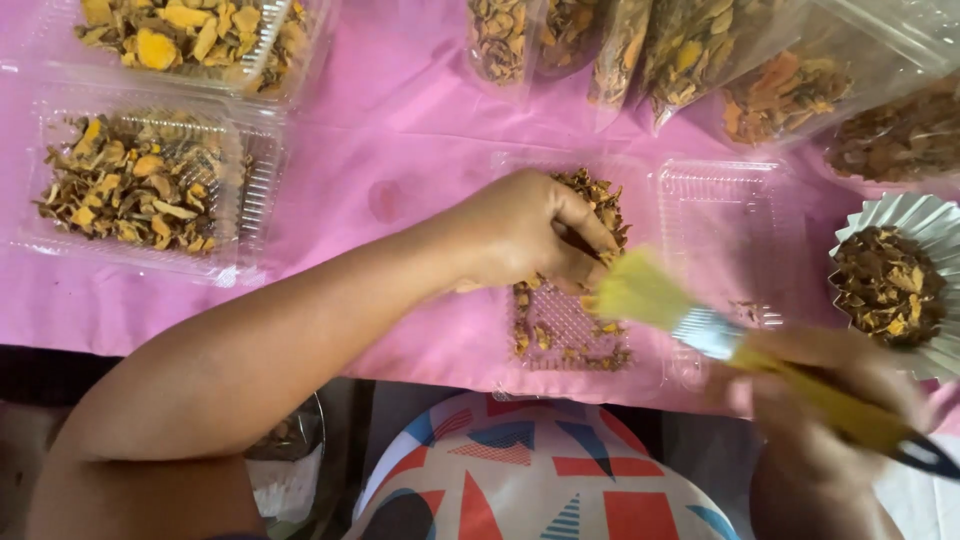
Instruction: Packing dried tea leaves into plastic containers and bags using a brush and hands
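Left hand (535, 235) is reaching across the pink tablecloth (400, 130) into an open clear clamshell tray (720, 215), fingers curled shut and pinching dried yellow-brown slices (600, 205) piled at the tray's far left part. Slices are lying right under and just past the fingertips, touching them; more bits are scattered below the hand on the tray's ribbed floor. Right hand (830, 400), blurred, is gripping a yellow-handled brush (700, 320), fist closed round the handle; bristles are pointing at the left hand, just beside its knuckles, over the same tray. A fluted foil cup (925, 215) of dark chips is sitting right of the tray, near the right hand. Another filled clamshell tray (250, 190) is sitting far left, well apart.
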